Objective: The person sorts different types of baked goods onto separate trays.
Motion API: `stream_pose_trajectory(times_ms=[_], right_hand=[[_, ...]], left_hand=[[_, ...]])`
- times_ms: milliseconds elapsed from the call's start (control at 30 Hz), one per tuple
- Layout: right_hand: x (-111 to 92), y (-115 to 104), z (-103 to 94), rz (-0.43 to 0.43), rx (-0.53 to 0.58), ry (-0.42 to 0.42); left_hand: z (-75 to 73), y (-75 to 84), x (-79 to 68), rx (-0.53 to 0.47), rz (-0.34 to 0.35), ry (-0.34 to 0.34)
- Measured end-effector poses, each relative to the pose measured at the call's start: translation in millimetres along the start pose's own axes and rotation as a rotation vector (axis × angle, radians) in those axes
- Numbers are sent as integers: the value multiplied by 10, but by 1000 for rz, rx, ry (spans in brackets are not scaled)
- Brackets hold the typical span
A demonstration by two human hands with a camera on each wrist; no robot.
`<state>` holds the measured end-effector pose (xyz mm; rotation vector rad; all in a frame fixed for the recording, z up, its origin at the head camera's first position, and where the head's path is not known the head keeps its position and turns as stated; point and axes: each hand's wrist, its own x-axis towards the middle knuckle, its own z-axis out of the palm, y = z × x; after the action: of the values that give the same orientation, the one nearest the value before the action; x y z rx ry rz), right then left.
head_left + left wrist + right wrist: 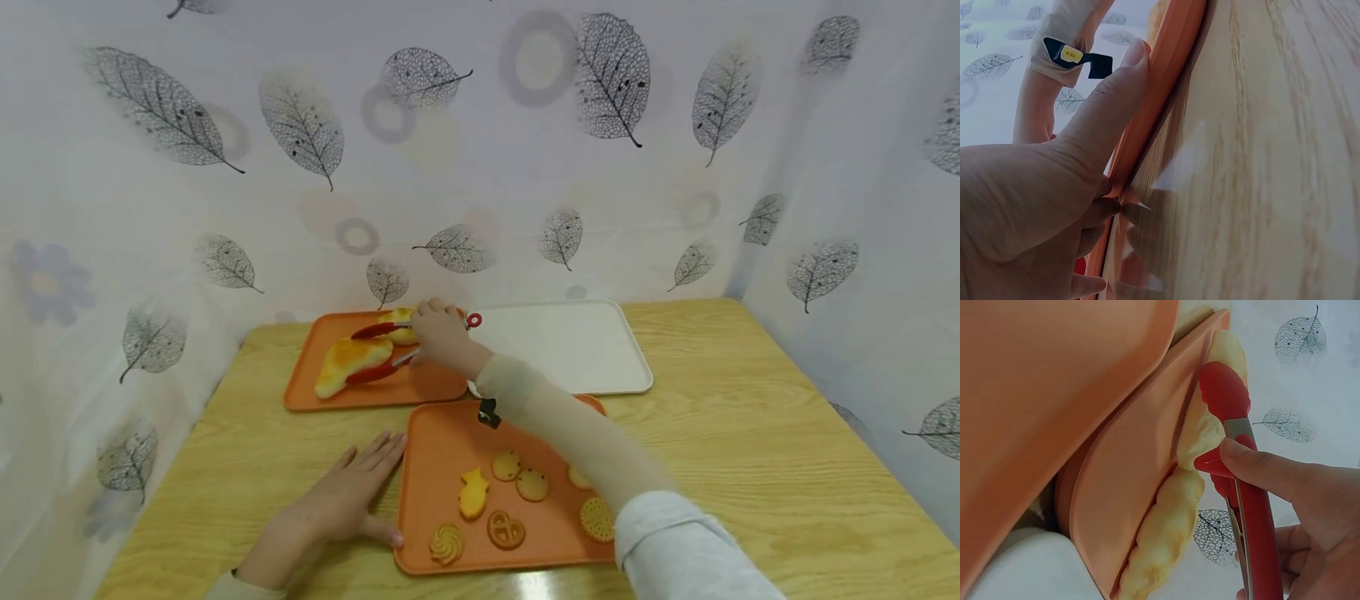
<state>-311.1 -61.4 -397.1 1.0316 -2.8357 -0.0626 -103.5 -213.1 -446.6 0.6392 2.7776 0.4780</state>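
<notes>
My right hand [446, 337] grips a pair of red tongs [1261, 537] over the orange tray [431, 385] at the back left. The tongs' red tips are spread, one on either side of a golden bread roll [347, 360] in the head view. Behind it on that tray lies a second, lumpy bread [1166, 519], partly covered by the tongs and hand. My left hand [337, 500] lies with its fingers extended at the left side of the front orange tray [438, 442], its thumb against the rim.
On the front tray are several biscuits, among them a pretzel [506, 530], a pineapple-shaped one [473, 494] and a swirl [446, 544]. A white tray [562, 350] stands at the back right. My right forearm crosses over the front tray. A leaf-patterned cloth [480, 167] hangs behind the wooden table [750, 467].
</notes>
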Motion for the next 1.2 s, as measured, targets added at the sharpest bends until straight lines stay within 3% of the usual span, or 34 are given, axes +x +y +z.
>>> stream_pose_trajectory(times_ms=[300, 600, 933, 1200], right_hand=[[60, -144, -6, 33, 41, -50], [56, -178, -17, 29, 80, -49], [-51, -68, -44, 32, 134, -44], [-219, 112, -130, -6, 68, -15]], left_hand=[[13, -1, -16, -14, 2, -9], [29, 0, -20, -5, 9, 7], [39, 9, -18, 6, 17, 19], [23, 16, -18, -6, 18, 13]])
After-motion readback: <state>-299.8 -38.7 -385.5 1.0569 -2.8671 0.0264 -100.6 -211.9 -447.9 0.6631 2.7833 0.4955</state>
